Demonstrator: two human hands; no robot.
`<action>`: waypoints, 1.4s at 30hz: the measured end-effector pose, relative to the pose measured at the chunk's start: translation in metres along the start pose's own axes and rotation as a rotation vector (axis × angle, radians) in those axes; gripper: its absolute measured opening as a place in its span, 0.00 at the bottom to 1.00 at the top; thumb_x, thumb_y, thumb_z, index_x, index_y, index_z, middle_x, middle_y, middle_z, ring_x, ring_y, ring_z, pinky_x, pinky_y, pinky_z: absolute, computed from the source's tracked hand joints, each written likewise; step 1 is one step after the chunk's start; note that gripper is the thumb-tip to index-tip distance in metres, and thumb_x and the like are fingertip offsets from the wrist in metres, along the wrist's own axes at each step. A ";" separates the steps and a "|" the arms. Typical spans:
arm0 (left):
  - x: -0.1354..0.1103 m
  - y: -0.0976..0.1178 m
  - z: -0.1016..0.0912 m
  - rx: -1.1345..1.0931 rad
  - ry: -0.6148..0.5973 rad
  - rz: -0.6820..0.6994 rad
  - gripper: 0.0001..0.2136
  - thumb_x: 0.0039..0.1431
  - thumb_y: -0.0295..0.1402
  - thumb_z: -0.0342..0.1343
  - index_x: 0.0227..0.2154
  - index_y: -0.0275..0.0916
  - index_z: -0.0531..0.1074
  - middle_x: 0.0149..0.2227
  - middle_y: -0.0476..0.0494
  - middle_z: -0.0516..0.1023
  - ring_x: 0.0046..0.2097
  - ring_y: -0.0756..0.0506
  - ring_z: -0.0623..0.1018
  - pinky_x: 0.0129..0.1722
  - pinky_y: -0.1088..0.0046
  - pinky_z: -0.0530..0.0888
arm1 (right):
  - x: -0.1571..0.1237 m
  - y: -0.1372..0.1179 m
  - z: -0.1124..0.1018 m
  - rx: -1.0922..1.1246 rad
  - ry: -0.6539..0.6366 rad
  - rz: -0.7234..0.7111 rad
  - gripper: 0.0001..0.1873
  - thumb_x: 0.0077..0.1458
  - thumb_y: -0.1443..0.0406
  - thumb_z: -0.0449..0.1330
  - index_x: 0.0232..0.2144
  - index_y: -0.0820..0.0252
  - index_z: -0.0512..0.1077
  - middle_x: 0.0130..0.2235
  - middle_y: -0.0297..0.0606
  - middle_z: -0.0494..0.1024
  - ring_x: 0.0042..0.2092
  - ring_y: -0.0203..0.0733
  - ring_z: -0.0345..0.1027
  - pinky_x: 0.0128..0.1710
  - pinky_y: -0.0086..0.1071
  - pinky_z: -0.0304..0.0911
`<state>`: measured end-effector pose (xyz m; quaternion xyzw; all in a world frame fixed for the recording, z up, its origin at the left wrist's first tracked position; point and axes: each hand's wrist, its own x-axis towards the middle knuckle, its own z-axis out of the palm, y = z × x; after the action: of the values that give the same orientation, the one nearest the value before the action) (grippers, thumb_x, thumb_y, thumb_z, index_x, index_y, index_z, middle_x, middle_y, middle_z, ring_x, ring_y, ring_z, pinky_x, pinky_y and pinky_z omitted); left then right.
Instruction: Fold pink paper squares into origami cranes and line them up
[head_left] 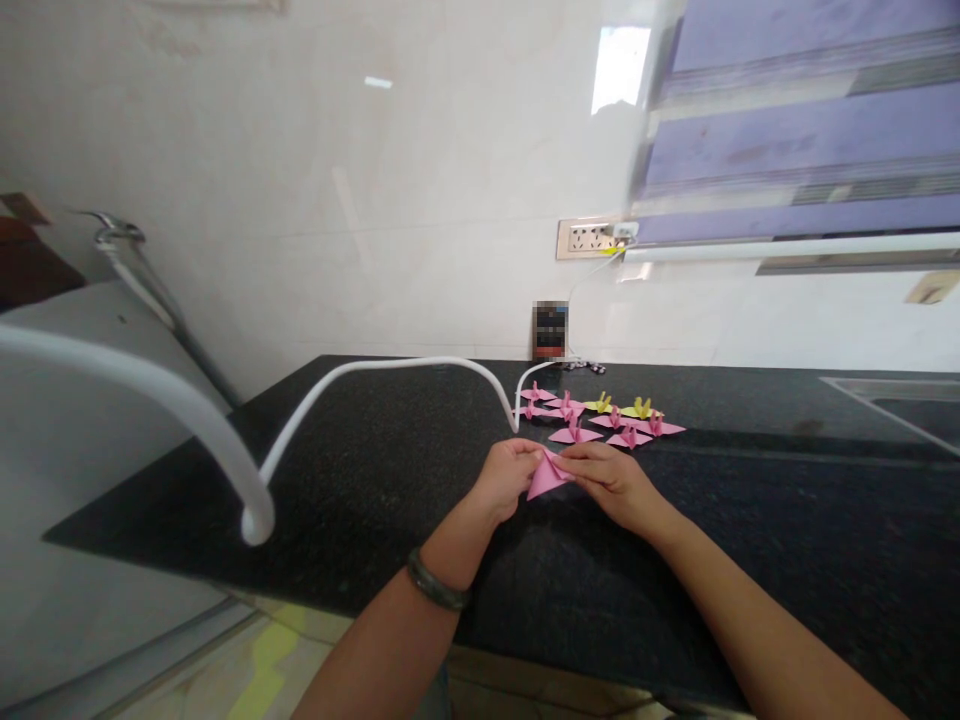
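A partly folded piece of pink origami paper [548,478], pointed toward its lower left, is held between both hands just above the dark countertop. My left hand [513,474] pinches its left side, thumb and fingers closed on the edge. On the other side, my right hand [609,478] grips the upper right edge with its fingertips. Just beyond the hands stand several folded pink paper cranes [575,432], together with yellow paper cranes [642,408] in the same group.
The black speckled countertop [390,450] runs along a tiled wall. A white bendy cable or stand [420,363] arches over its left part. A phone-like device [550,331] leans on the wall under a socket [589,239]. A sink [915,400] lies at right.
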<state>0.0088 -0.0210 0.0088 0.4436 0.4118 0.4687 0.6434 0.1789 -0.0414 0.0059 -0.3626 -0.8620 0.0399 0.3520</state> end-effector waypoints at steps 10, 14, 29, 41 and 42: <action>0.002 -0.003 -0.004 -0.126 -0.040 -0.028 0.05 0.42 0.26 0.55 0.25 0.31 0.68 0.23 0.45 0.70 0.22 0.53 0.70 0.23 0.77 0.66 | 0.002 -0.010 -0.005 -0.125 -0.075 -0.032 0.18 0.52 0.67 0.50 0.46 0.51 0.65 0.42 0.40 0.70 0.41 0.38 0.64 0.39 0.32 0.61; 0.002 -0.002 -0.005 -0.142 -0.045 -0.052 0.05 0.41 0.25 0.56 0.25 0.31 0.68 0.22 0.44 0.70 0.22 0.53 0.70 0.23 0.76 0.67 | 0.003 -0.011 -0.007 -0.117 -0.094 -0.043 0.17 0.52 0.66 0.50 0.45 0.53 0.66 0.42 0.40 0.70 0.42 0.39 0.64 0.40 0.32 0.61; 0.003 -0.006 0.000 0.155 0.053 0.187 0.09 0.37 0.32 0.59 0.23 0.32 0.71 0.22 0.46 0.72 0.22 0.54 0.68 0.24 0.77 0.64 | 0.006 -0.018 0.009 0.190 0.111 0.364 0.14 0.50 0.60 0.52 0.37 0.60 0.68 0.31 0.37 0.73 0.30 0.36 0.66 0.28 0.29 0.62; -0.003 -0.002 0.004 0.394 0.105 0.333 0.07 0.40 0.33 0.56 0.22 0.34 0.73 0.23 0.46 0.73 0.24 0.51 0.69 0.25 0.77 0.64 | 0.010 -0.017 0.009 0.262 0.077 0.374 0.10 0.50 0.63 0.50 0.25 0.61 0.68 0.24 0.33 0.69 0.26 0.34 0.60 0.27 0.26 0.56; -0.003 -0.002 0.004 0.399 0.100 0.334 0.07 0.40 0.33 0.56 0.22 0.34 0.73 0.22 0.46 0.73 0.24 0.52 0.68 0.24 0.77 0.64 | 0.009 -0.017 0.010 0.268 0.077 0.379 0.10 0.50 0.63 0.50 0.25 0.61 0.68 0.23 0.33 0.69 0.26 0.33 0.60 0.27 0.26 0.56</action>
<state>0.0123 -0.0248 0.0082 0.5997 0.4488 0.4992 0.4356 0.1583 -0.0456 0.0095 -0.4693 -0.7515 0.2055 0.4157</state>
